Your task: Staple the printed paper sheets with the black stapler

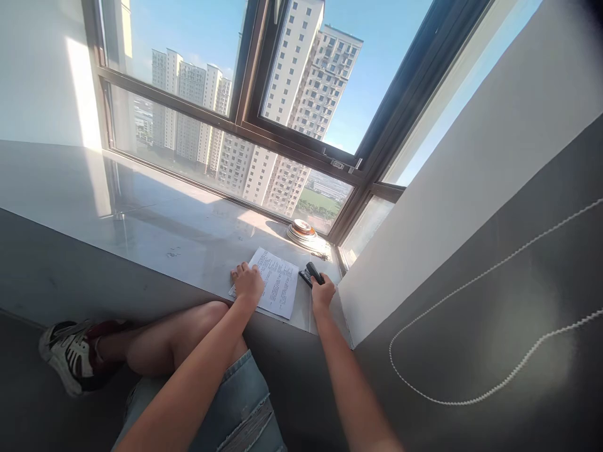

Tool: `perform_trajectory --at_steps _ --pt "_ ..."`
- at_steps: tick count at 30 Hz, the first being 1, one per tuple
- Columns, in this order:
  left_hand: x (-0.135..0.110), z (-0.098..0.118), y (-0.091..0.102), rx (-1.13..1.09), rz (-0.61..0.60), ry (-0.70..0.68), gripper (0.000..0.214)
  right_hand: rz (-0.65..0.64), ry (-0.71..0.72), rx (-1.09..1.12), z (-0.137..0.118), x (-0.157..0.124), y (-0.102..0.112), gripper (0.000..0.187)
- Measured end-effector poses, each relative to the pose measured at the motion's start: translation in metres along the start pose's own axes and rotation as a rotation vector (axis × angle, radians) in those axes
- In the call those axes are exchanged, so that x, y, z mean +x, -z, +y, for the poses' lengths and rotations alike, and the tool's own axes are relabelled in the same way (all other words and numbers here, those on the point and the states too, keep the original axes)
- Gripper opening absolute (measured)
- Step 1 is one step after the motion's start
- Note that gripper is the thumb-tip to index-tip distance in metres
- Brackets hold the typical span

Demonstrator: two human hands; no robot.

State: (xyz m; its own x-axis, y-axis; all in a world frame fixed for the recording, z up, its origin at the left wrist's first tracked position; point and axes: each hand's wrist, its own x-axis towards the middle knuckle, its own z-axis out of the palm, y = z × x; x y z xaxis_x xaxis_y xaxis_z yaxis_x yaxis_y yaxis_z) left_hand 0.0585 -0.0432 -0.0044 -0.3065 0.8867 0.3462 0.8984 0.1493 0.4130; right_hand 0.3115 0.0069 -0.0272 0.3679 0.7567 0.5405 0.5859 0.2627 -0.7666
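Note:
My left hand (247,282) lies flat, fingers spread, on the left edge of a printed sheet of paper (277,282) on the pale window sill (155,220). My right hand (323,291) is closed around a black stapler (311,273) just right of the paper, near the sill's right end. The paper lies close to the sill's front edge.
A stack of round plates or lids (302,233) sits by the window corner. A dark-framed window (245,119) runs along the back. A white bead chain (494,326) hangs on the grey wall at right. My knee (188,333) and a sneaker (66,355) are below the sill.

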Motion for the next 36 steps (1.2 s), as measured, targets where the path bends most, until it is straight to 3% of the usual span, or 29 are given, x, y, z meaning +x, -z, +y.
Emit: perform_trajectory --at_steps 2,4,9,12,15,17,20,24,29,36 --pt "0.0 0.0 -0.001 -0.037 0.018 0.003 0.037 0.061 -0.057 -0.008 -0.008 -0.002 0.0 0.059" --pt "-0.001 0.001 -0.004 -0.111 0.033 0.023 0.035 0.039 -0.031 0.069 -0.019 -0.005 0.0 0.058" --pt "-0.002 0.003 -0.008 -0.37 0.132 0.097 0.03 -0.322 0.076 0.32 -0.042 -0.016 -0.01 0.051" --pt "-0.001 0.003 -0.006 -0.535 0.193 0.054 0.036 -0.447 0.101 0.339 -0.046 -0.02 -0.017 0.046" --pt "0.003 0.004 -0.004 -0.713 0.148 -0.013 0.04 -0.547 0.122 0.362 -0.047 -0.022 -0.021 0.045" --pt "0.007 0.005 -0.006 -0.779 0.062 0.023 0.042 -0.608 0.136 0.385 -0.047 -0.021 -0.024 0.044" --pt "0.012 0.005 -0.009 -0.801 -0.04 0.133 0.042 -0.63 0.106 0.419 -0.046 -0.02 -0.028 0.048" --pt "0.013 0.003 -0.012 -0.822 -0.048 0.217 0.036 -0.636 0.016 0.501 -0.043 -0.017 -0.029 0.051" --pt "0.014 0.0 -0.012 -0.904 -0.006 0.294 0.028 -0.685 -0.054 0.511 -0.045 -0.016 -0.025 0.053" --pt "0.019 -0.008 -0.017 -1.116 0.133 0.469 0.026 -0.589 0.027 0.412 -0.059 -0.019 -0.017 0.064"
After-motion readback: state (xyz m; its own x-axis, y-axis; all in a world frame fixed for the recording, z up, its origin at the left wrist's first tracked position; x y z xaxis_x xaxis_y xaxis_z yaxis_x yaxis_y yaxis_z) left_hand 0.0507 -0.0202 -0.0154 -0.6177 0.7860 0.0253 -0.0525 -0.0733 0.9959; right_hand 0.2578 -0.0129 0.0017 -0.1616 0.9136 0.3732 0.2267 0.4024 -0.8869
